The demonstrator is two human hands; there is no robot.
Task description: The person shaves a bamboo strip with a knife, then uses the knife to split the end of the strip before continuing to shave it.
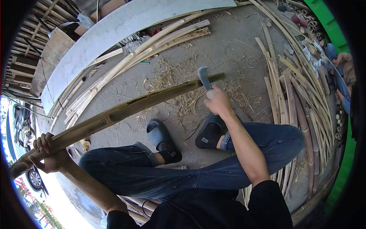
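Observation:
A long split bamboo pole (126, 110) slants across my front, its near end at the far left and its tip above my feet. My left hand (49, 153) grips it close to that left end, fingers wrapped round. In my right hand (218, 102) is a knife with a hooked blade (204, 77), fist closed round the handle. The blade stands upright and overlaps the bamboo near its right tip.
Thin bamboo shavings (179, 84) litter the concrete floor around my slippers (159, 134). Bamboo strips (141, 57) lie at the upper left beside a long pale board (103, 36). More strips (305, 99) are heaped at the right, where another person (344, 72) sits.

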